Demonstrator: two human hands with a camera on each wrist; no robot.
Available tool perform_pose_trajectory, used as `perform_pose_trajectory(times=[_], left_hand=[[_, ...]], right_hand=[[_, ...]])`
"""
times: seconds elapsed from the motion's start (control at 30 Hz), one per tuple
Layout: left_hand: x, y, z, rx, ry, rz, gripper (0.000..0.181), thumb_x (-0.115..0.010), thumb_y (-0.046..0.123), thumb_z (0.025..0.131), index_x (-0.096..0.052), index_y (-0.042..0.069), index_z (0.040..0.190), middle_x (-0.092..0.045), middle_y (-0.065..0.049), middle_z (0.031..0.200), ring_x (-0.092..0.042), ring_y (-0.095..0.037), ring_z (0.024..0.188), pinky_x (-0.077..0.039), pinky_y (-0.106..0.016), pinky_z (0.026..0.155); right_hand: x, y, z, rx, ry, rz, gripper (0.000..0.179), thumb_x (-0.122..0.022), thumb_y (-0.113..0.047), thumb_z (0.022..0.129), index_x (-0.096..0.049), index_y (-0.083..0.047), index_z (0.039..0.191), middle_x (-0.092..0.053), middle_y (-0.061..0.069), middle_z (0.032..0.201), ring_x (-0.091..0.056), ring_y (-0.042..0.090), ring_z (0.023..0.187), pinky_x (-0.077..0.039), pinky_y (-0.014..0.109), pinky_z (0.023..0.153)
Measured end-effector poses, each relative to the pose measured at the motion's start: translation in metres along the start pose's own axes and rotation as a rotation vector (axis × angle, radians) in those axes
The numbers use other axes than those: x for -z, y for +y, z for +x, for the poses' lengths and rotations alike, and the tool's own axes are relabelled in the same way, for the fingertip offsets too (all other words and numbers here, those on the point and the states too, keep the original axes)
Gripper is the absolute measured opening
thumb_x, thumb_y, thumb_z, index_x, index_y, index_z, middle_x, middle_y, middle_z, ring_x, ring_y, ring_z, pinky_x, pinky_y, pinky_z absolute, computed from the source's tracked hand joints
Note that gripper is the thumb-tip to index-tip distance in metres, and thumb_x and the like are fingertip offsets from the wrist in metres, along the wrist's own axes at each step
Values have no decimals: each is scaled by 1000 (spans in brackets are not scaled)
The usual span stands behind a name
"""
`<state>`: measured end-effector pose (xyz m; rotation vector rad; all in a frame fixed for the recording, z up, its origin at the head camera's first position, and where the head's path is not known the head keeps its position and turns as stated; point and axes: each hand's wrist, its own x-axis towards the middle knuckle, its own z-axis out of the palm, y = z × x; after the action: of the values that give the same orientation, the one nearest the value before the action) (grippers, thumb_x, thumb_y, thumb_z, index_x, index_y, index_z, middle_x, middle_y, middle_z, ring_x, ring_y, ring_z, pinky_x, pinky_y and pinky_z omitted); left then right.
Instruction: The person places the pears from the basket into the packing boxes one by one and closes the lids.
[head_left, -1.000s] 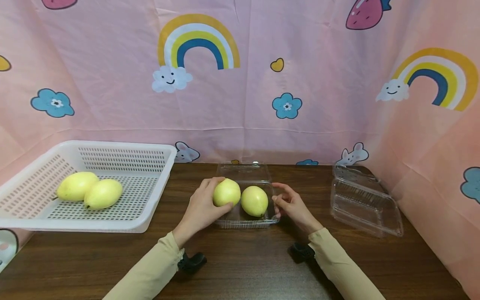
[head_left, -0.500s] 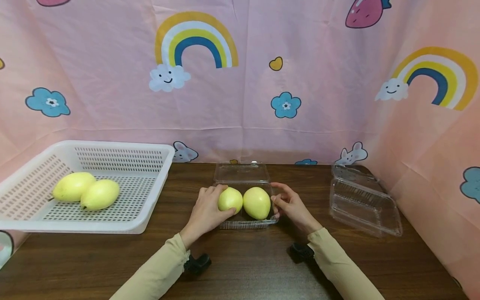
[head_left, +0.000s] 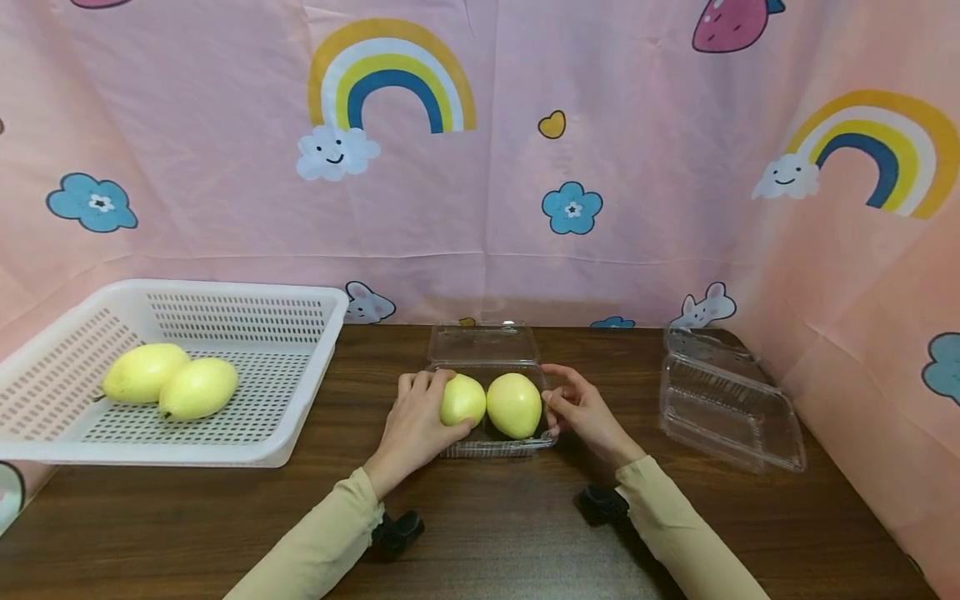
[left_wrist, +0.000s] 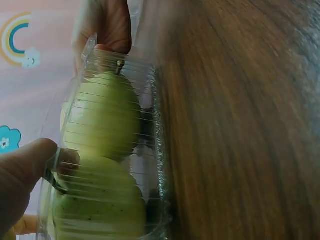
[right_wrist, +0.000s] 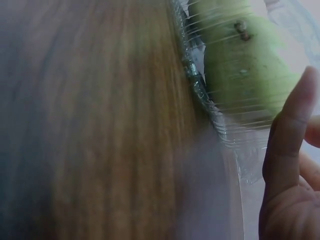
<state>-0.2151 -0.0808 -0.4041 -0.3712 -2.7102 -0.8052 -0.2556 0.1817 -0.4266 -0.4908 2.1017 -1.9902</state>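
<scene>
Two yellow-green pears sit side by side in a clear plastic clamshell box point(head_left: 487, 450), its lid point(head_left: 483, 343) tipped back behind it. My left hand point(head_left: 414, 423) curls round the left pear point(head_left: 462, 400), thumb in front and fingers behind; the left wrist view has that thumb over the box's rim. The right pear point(head_left: 513, 406) lies against it, its stem showing through the ribbed wall in the left wrist view. At the box's right end, my right hand point(head_left: 588, 414) pinches the rim between thumb and fingers. The right wrist view shows its thumb point(right_wrist: 287, 135) close by the wall.
On the left stands a white perforated basket point(head_left: 315, 375) with two more pears point(head_left: 198, 388). A second clear clamshell box point(head_left: 731, 408) stands open on the right. Behind the brown wooden table point(head_left: 480, 533) hangs a pink patterned cloth point(head_left: 637, 167).
My left hand has moved right and down, setting its pear into the box beside the other, which shifted slightly right. My right hand has stayed at the box's right end.
</scene>
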Motion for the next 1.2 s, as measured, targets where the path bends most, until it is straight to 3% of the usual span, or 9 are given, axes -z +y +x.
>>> perform_pose_trajectory(times=[0.2, 0.4, 0.6, 0.9, 1.2], left_hand=[[2, -1, -5, -24, -56, 1, 72, -83, 34, 74, -50, 3, 130, -50, -21, 119, -37, -42, 115, -45, -55, 83], [11, -2, -6, -44, -143, -71, 61, -77, 22, 83, -49, 0, 134, -48, -24, 123, -35, -45, 117, -41, -59, 87], [12, -3, -3, -35, -141, -125, 58, -77, 18, 83, -51, 0, 131, -49, -23, 118, -35, -45, 116, -40, -57, 89], [9, 0, -1, -49, -86, -31, 68, -86, 24, 75, -50, 3, 129, -47, -22, 118, -38, -45, 113, -44, -57, 82], [12, -3, 1, -41, -103, -72, 66, -85, 26, 75, -50, 3, 127, -46, -22, 117, -39, -41, 107, -44, -53, 82]], right_hand=[[-1, 1, -1, -14, 2, 25, 46, -49, -1, 100, -35, 0, 144, -53, 11, 78, -53, 14, 59, -51, 25, 53], [-1, 1, -3, -20, 4, 29, 46, -50, -1, 100, -35, -2, 144, -53, 11, 79, -53, 14, 59, -51, 25, 52], [-1, 2, -3, -20, 10, 21, 47, -50, -1, 99, -36, -2, 144, -53, 10, 78, -53, 14, 59, -52, 26, 52], [-1, 1, -4, -19, 28, 26, 47, -51, 0, 99, -37, -2, 143, -53, 10, 78, -53, 14, 60, -52, 26, 52], [-2, 0, -3, -16, 3, 28, 47, -49, 0, 99, -35, -3, 144, -53, 8, 76, -52, 14, 57, -50, 25, 51]])
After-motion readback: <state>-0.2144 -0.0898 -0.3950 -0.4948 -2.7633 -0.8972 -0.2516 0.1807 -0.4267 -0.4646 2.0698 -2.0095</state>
